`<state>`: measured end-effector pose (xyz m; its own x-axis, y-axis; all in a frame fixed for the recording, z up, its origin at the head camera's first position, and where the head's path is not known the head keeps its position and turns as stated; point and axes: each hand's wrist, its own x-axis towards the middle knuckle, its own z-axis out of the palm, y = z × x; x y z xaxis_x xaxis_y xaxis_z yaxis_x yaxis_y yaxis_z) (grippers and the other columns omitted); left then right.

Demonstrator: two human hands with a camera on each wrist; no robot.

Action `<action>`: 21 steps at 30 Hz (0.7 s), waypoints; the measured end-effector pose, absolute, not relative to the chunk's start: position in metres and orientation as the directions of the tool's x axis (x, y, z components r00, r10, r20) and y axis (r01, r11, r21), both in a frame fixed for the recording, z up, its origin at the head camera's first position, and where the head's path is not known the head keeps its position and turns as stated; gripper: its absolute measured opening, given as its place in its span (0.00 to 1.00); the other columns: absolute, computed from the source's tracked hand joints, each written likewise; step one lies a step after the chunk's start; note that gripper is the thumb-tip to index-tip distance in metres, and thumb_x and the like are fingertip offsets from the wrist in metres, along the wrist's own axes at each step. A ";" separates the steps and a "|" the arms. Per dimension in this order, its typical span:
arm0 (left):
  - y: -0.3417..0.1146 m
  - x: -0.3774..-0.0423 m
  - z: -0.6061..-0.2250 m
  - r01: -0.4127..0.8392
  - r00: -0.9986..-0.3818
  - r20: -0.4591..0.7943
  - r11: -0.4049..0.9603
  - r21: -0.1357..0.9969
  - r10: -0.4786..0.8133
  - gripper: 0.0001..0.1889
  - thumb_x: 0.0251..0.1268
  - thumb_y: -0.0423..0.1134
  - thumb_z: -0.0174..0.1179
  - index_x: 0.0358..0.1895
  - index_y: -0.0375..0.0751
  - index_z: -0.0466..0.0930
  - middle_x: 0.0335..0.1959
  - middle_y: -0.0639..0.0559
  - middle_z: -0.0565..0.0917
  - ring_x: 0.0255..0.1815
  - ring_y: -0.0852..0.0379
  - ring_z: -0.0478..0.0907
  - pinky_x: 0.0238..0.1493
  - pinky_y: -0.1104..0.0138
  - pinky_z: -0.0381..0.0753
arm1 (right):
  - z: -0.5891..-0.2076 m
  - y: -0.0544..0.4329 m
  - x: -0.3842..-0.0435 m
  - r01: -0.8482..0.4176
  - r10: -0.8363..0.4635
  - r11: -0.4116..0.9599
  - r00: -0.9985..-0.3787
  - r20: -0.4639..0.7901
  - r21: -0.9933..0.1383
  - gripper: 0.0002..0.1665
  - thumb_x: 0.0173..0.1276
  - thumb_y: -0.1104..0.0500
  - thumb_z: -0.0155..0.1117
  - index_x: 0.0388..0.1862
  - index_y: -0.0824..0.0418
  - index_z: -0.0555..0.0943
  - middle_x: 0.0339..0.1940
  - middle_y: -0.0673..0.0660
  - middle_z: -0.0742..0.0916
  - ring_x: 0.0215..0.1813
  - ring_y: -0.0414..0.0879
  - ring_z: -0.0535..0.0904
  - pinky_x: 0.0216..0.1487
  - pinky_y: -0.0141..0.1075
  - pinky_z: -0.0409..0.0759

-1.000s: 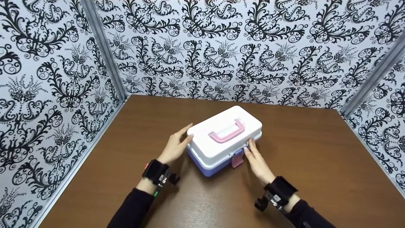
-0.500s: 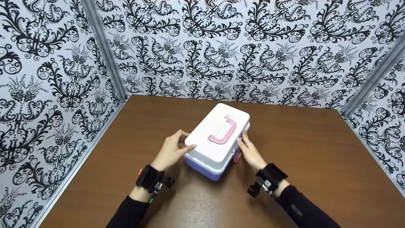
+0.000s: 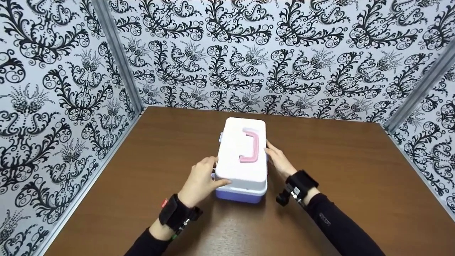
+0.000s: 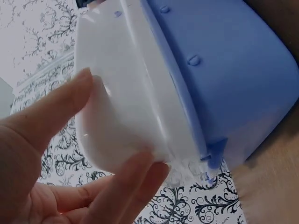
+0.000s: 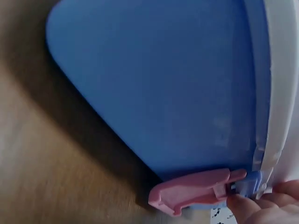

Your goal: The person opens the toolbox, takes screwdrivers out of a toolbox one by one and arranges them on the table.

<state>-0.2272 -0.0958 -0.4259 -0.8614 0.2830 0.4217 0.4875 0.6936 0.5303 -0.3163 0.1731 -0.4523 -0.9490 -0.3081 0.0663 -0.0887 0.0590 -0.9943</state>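
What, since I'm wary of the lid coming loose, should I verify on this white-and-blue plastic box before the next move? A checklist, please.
1. White rectangular plastic lid down on the blue plastic base: ok.
2. Pink plastic latch fastened: not ok; it hangs swung away from the lid.
3. Pink U-shaped plastic handle folded down: ok.
4. Left hand secure on the lid: ok; thumb and fingers pinch its near-left corner.
5. Right hand at the box's latch side: ok; fingertips are at the latch's hinge.
6. Contents settled: cannot tell; the lid hides the inside.
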 end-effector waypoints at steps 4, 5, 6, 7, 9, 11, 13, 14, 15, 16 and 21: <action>-0.095 -0.225 -0.423 0.478 -0.857 0.435 0.744 0.467 0.278 0.29 0.46 0.53 0.77 0.45 0.36 0.78 0.35 0.48 0.82 0.34 0.54 0.79 0.32 0.64 0.80 | -0.453 0.176 -0.319 -0.060 -0.333 0.033 -0.942 0.046 -0.998 0.34 0.79 0.61 0.37 0.79 0.69 0.44 0.81 0.66 0.51 0.81 0.61 0.48 0.81 0.54 0.48; -0.095 -0.225 -0.422 0.475 -0.852 0.444 0.765 0.435 0.276 0.30 0.45 0.55 0.76 0.44 0.37 0.78 0.35 0.48 0.82 0.33 0.53 0.80 0.30 0.63 0.80 | -0.453 0.177 -0.319 -0.062 -0.337 0.028 -0.940 0.049 -0.998 0.34 0.80 0.61 0.38 0.79 0.69 0.44 0.82 0.66 0.51 0.81 0.61 0.48 0.82 0.54 0.48; -0.095 -0.225 -0.420 0.467 -0.850 0.450 0.787 0.404 0.274 0.32 0.45 0.58 0.75 0.44 0.37 0.78 0.35 0.48 0.82 0.34 0.52 0.81 0.29 0.61 0.82 | -0.453 0.178 -0.320 -0.060 -0.340 0.025 -0.939 0.048 -0.998 0.34 0.80 0.61 0.38 0.79 0.69 0.44 0.82 0.66 0.51 0.81 0.61 0.49 0.82 0.53 0.48; -0.095 -0.225 -0.418 0.459 -0.848 0.454 0.806 0.373 0.273 0.34 0.44 0.61 0.74 0.46 0.37 0.78 0.37 0.47 0.83 0.35 0.50 0.82 0.28 0.59 0.83 | -0.453 0.179 -0.320 -0.057 -0.339 0.016 -0.939 0.048 -0.998 0.34 0.80 0.61 0.39 0.80 0.68 0.45 0.82 0.66 0.52 0.81 0.60 0.50 0.82 0.53 0.49; -0.093 -0.226 -0.414 0.440 -0.847 0.455 0.843 0.309 0.275 0.39 0.43 0.66 0.72 0.50 0.37 0.78 0.42 0.46 0.84 0.41 0.49 0.83 0.29 0.55 0.86 | -0.453 0.181 -0.319 -0.050 -0.340 0.011 -0.940 0.043 -0.999 0.34 0.80 0.61 0.39 0.80 0.68 0.44 0.81 0.66 0.52 0.80 0.61 0.51 0.82 0.52 0.50; -0.089 -0.228 -0.411 0.442 -0.842 0.453 0.857 0.265 0.294 0.44 0.42 0.69 0.71 0.56 0.37 0.77 0.50 0.45 0.83 0.50 0.47 0.82 0.33 0.52 0.87 | -0.453 0.183 -0.317 -0.032 -0.329 0.007 -0.944 0.028 -0.999 0.34 0.81 0.60 0.38 0.80 0.67 0.44 0.81 0.67 0.52 0.80 0.62 0.51 0.82 0.52 0.50; -0.083 -0.229 -0.407 0.473 -0.829 0.446 0.848 0.238 0.338 0.48 0.42 0.70 0.70 0.61 0.36 0.75 0.58 0.43 0.81 0.58 0.47 0.78 0.41 0.51 0.88 | -0.454 0.186 -0.316 -0.014 -0.321 -0.003 -0.947 0.014 -1.000 0.35 0.81 0.59 0.37 0.80 0.67 0.42 0.82 0.68 0.49 0.81 0.64 0.48 0.82 0.52 0.49; -0.080 -0.230 -0.405 0.495 -0.820 0.440 0.840 0.225 0.365 0.49 0.42 0.70 0.70 0.63 0.36 0.74 0.61 0.43 0.80 0.61 0.47 0.77 0.45 0.51 0.87 | -0.454 0.187 -0.315 -0.003 -0.316 -0.005 -0.949 0.004 -1.000 0.35 0.82 0.58 0.37 0.80 0.67 0.42 0.82 0.68 0.48 0.81 0.64 0.47 0.82 0.53 0.48; -0.077 -0.231 -0.403 0.521 -0.808 0.436 0.827 0.212 0.397 0.50 0.42 0.70 0.70 0.64 0.36 0.73 0.62 0.43 0.79 0.63 0.47 0.76 0.50 0.52 0.86 | -0.454 0.188 -0.315 0.008 -0.309 -0.005 -0.951 -0.006 -1.000 0.35 0.82 0.57 0.36 0.80 0.67 0.41 0.82 0.69 0.47 0.81 0.66 0.46 0.82 0.54 0.48; -0.073 -0.233 -0.401 0.549 -0.793 0.431 0.811 0.200 0.430 0.50 0.42 0.70 0.71 0.65 0.35 0.73 0.63 0.43 0.78 0.64 0.47 0.75 0.54 0.52 0.85 | -0.455 0.189 -0.314 0.012 -0.305 -0.008 -0.952 -0.009 -1.000 0.35 0.82 0.56 0.36 0.80 0.67 0.41 0.82 0.69 0.47 0.81 0.66 0.45 0.82 0.55 0.47; -0.056 -0.238 -0.394 0.646 -0.730 0.389 0.753 0.124 0.562 0.50 0.44 0.69 0.70 0.66 0.36 0.73 0.64 0.43 0.78 0.67 0.47 0.73 0.70 0.55 0.73 | -0.462 0.194 -0.309 0.030 -0.294 -0.002 -0.955 -0.028 -1.000 0.35 0.82 0.56 0.33 0.79 0.71 0.40 0.80 0.73 0.48 0.80 0.68 0.45 0.81 0.57 0.47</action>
<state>-0.2376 -0.0565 -0.3945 -0.7303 0.5618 0.3886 0.6457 0.7534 0.1244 -0.3093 0.1945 -0.4618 -0.9552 -0.2945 -0.0281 0.0300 -0.0016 -0.9995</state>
